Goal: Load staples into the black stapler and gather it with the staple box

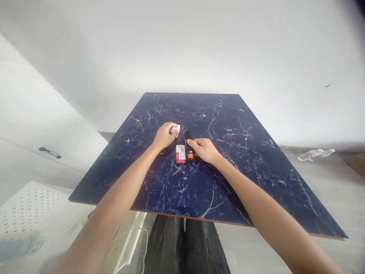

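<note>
My left hand (166,136) is closed around a small white box (176,129) with some reddish print, much of it covered by the fingers. Close to its right, my right hand (205,149) grips a long black object (188,135) with an orange patch near its lower end. My thumb lies across its top, and I cannot make out its exact kind. Just left of the black object, a small red and white box (180,153) rests on the dark blue marble-patterned table (205,190). The two hands are apart from each other.
Behind the table rises a white wall (188,45). A white cabinet with a dark handle (49,153) stands at the left, above a white perforated surface (28,205). Clear plastic packaging (315,154) lies on the floor at the right.
</note>
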